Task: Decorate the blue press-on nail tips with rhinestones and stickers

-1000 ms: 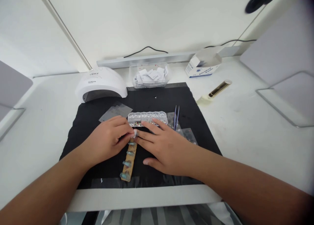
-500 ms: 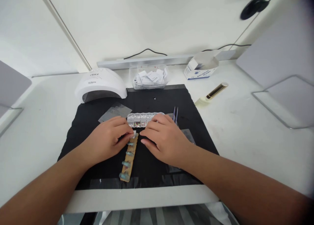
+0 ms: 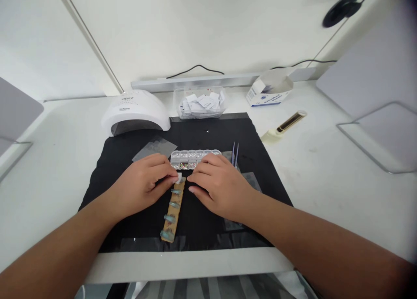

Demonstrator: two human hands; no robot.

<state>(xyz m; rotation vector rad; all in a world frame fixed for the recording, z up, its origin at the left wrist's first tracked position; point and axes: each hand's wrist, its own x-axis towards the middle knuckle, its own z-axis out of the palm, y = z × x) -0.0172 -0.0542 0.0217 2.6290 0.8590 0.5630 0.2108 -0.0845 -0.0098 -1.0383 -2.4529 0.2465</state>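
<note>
My left hand (image 3: 146,179) is closed, with a small white wipe (image 3: 179,177) pinched between thumb and fingers. The wipe is at the far end of a tan, wavy-edged display strip (image 3: 173,212), where several bluish false nails (image 3: 170,218) stick out crosswise. Whatever lies under the wipe is hidden. Just right of the strip's far end hovers my right hand (image 3: 223,186), its thumb and fingers apart and nothing seen between them. Its fingers partly cover a clear compartment case of rhinestones (image 3: 192,154).
Blue tweezers (image 3: 234,154) and clear plastic sheets (image 3: 155,149) lie on the black mat (image 3: 208,229). Behind stand a white nail lamp (image 3: 137,110), a clear tub of white packets (image 3: 199,104) and an alcohol pads box (image 3: 269,90). A gold-handled brush (image 3: 289,121) lies right.
The whole view has shifted slightly. Both hands keep almost the same pose, with the wipe still pinched at the strip's far end.
</note>
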